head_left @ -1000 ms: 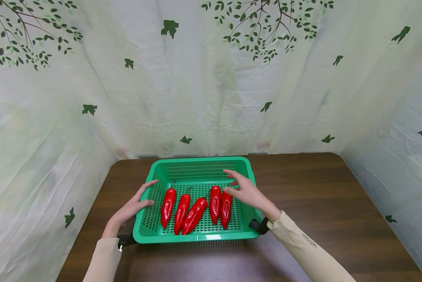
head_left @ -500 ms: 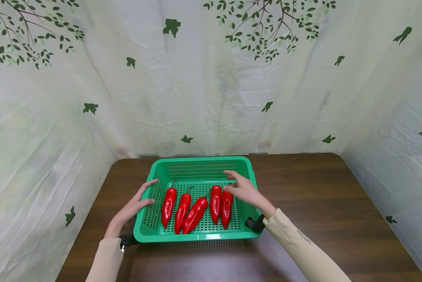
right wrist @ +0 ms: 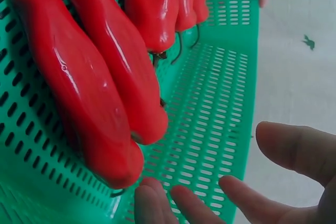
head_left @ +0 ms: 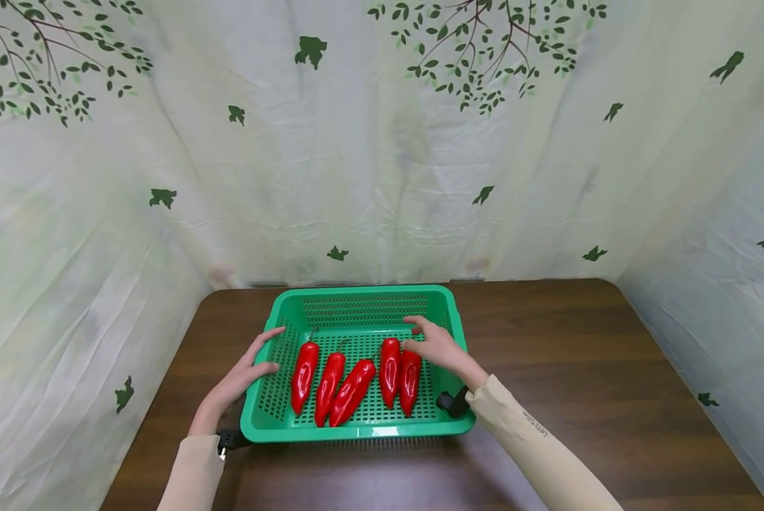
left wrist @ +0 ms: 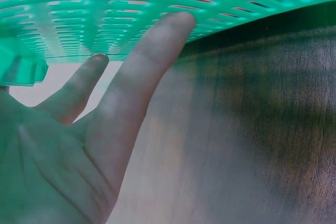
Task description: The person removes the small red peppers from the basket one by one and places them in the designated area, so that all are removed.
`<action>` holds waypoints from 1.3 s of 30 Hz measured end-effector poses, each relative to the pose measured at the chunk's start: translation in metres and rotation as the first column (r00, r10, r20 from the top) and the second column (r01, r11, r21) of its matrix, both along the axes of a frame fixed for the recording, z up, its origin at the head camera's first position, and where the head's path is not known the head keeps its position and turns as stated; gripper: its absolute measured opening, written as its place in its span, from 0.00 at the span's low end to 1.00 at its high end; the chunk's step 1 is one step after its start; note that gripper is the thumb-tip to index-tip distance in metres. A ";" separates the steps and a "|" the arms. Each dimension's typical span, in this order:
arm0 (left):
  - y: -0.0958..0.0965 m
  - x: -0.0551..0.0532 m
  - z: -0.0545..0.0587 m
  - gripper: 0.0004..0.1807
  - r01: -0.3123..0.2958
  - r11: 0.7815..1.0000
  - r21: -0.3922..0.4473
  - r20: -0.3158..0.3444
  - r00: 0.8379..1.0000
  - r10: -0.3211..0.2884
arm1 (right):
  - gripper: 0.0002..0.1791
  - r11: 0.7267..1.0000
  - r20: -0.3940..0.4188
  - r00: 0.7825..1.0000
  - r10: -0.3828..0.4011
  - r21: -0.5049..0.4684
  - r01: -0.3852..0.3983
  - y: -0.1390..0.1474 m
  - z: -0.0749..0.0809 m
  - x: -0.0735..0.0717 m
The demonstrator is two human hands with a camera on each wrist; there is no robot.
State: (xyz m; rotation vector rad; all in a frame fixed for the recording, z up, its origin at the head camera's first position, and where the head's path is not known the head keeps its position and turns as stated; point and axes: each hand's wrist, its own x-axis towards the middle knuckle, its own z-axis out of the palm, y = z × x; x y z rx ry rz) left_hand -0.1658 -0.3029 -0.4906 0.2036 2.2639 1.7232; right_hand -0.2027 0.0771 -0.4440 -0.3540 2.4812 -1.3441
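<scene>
Several glossy red peppers lie in a green perforated plastic basket [head_left: 382, 431] in the head view. At their left end is one red pepper [head_left: 305, 376]; the rightmost pepper [head_left: 410, 387] has its top partly covered by my right hand [head_left: 439, 346]. That hand hovers over the basket's right part, fingers spread and holding nothing. In the right wrist view its fingertips [right wrist: 194, 205] are near the stem end of the closest pepper [right wrist: 79, 82]. My left hand [head_left: 237, 380] is at the basket's left rim, fingers loosely extended; the left wrist view shows a straight finger [left wrist: 142, 72] beside the slotted wall.
The basket stands on a dark wooden table [head_left: 547, 355], near its back edge. A pale cloth [head_left: 382, 177] printed with leaves and branches hangs behind and along both sides. Black wrist camera mounts [head_left: 452, 402] sit close to the basket's front corners.
My right hand and forearm have shifted slightly left and toward the front over the basket. The left hand, basket and peppers stay practically where they were.
</scene>
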 end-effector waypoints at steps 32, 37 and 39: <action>0.001 0.001 -0.003 0.35 -0.009 1.000 0.006 -0.022 1.000 0.010 | 0.27 0.993 0.186 0.976 0.110 0.016 -0.114 -0.004 -0.027 -0.003; 0.001 0.000 -0.003 0.35 -0.011 1.000 0.007 -0.027 1.000 0.011 | 0.27 0.992 0.197 0.973 0.120 0.011 -0.125 -0.003 -0.027 -0.003; 0.000 0.000 -0.004 0.35 -0.010 1.000 0.008 -0.030 0.999 0.010 | 0.27 0.993 0.194 0.974 0.116 0.008 -0.120 -0.003 -0.027 -0.003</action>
